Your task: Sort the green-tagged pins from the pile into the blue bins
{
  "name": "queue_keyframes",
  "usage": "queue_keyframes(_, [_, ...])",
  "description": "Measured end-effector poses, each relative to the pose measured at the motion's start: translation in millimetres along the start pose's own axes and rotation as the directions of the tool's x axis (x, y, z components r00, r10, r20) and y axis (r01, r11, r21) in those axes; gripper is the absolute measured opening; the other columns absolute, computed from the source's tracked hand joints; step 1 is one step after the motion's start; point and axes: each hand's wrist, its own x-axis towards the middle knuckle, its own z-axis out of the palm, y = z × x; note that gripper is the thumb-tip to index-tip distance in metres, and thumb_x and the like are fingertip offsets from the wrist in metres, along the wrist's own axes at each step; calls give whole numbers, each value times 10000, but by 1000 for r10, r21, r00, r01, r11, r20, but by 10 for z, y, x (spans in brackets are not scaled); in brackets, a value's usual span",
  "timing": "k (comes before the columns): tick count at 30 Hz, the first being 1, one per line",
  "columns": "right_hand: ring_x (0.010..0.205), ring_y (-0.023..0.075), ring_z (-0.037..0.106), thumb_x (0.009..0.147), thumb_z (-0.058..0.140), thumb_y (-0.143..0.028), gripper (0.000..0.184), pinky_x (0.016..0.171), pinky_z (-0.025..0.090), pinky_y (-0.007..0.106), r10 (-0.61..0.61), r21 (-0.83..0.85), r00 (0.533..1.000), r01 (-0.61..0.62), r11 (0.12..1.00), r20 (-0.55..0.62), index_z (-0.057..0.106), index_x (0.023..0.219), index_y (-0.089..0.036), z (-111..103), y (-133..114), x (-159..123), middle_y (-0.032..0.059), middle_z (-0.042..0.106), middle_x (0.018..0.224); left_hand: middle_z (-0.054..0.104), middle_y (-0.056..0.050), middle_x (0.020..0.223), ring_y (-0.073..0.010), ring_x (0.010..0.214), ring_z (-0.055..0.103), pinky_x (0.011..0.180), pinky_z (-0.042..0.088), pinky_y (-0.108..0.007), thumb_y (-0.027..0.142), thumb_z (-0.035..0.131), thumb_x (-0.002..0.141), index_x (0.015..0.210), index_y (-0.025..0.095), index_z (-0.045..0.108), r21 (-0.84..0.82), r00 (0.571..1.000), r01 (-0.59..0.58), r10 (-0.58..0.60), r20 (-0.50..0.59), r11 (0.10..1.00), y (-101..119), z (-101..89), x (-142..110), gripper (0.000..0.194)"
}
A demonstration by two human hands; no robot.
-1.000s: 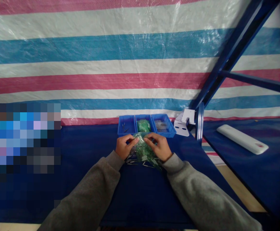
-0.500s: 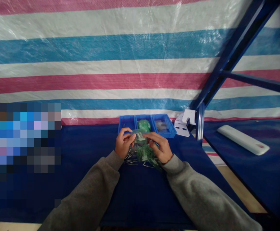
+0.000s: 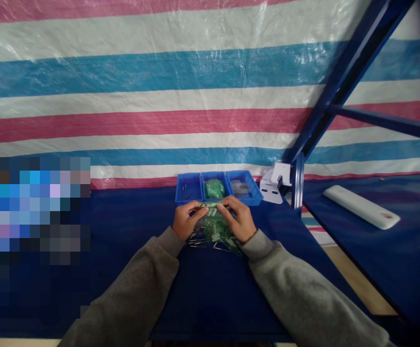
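Observation:
My left hand pinches the left side of a small clear, green-tinted plastic bag. On its right side my right hand grips it between thumb and fingers. Pale pieces show in the bag, too small to name. Just below lies a heap of similar green-tinted bags, partly covered by my right hand. Thin metal pins or screws are scattered by the heap, next to my left wrist.
Behind my hands stand three blue bins: the left bin with thin metal pieces, the middle with a green bundle, the right bin with clear bags. White brackets lie beside them. A white oblong object rests on the right table.
My right fingers have gone from extended over the small bag to pinching its right side. My hands are closer together, and the bag's upper part now lies level between them.

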Motion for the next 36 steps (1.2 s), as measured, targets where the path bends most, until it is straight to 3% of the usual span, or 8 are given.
queue_keyframes(5, [827,162,576,919,413,-263,315,687,501,291,-54,19,998,55,998,-31,525,1212,-229,-16,-8,-29,73,564,1044,596,1,606,-104,518,537,504,424,-214,380,649,775,734,131,615,-129,995,63,-73,-72,990,67,-5,3,255])
queue_keyframes(10, [927,186,561,888,475,-223,205,767,500,323,-176,-95,984,172,981,-40,641,1008,-213,-3,12,-33,99,503,1136,585,38,618,-92,459,519,493,434,-218,387,651,782,1093,176,505,-276,994,108,-114,-4,955,97,26,-6,404])
queue_keyframes(15, [870,187,582,899,492,-237,136,795,480,332,-157,-83,983,149,985,-97,620,879,-200,10,32,-6,64,611,893,611,-67,861,-161,799,595,734,478,-281,458,459,893,930,147,653,-25,991,-131,132,11,991,56,-12,-3,369])
queue_keyframes(18, [782,172,586,896,508,-250,131,728,476,306,-133,-66,986,126,990,-103,605,826,-196,21,36,-1,47,626,816,618,-86,934,-192,923,582,827,459,-301,421,561,845,895,145,679,77,970,-242,240,38,967,54,-16,-1,305])
queue_keyframes(23, [710,156,582,889,526,-285,134,663,469,288,-100,-46,993,97,994,-66,627,888,-197,33,19,-32,43,645,836,669,-49,770,-146,703,597,680,463,-247,342,594,832,814,134,685,113,993,-113,115,-15,987,42,11,-20,227])
queue_keyframes(28, [791,164,591,913,449,-234,290,683,491,296,-107,-2,994,107,994,-38,564,1179,-229,6,14,-44,57,619,970,620,-17,639,-120,583,559,550,431,-210,375,626,798,728,121,663,-6,995,7,-7,-102,1000,48,-10,-6,266])
queue_keyframes(33, [884,178,562,866,518,-207,326,697,510,312,-209,-70,977,205,976,-51,579,1183,-251,-5,25,-33,98,478,1192,532,60,537,-61,412,425,429,344,-173,366,686,754,992,164,556,-216,984,105,-133,-118,971,79,18,2,338])
queue_keyframes(36, [946,197,553,871,514,-196,230,775,495,332,-239,-102,970,235,967,-30,629,1068,-225,-7,22,-27,95,526,1111,507,62,544,-65,415,415,422,341,-178,405,645,788,1032,179,538,-238,987,122,-143,-71,964,78,34,-12,349])
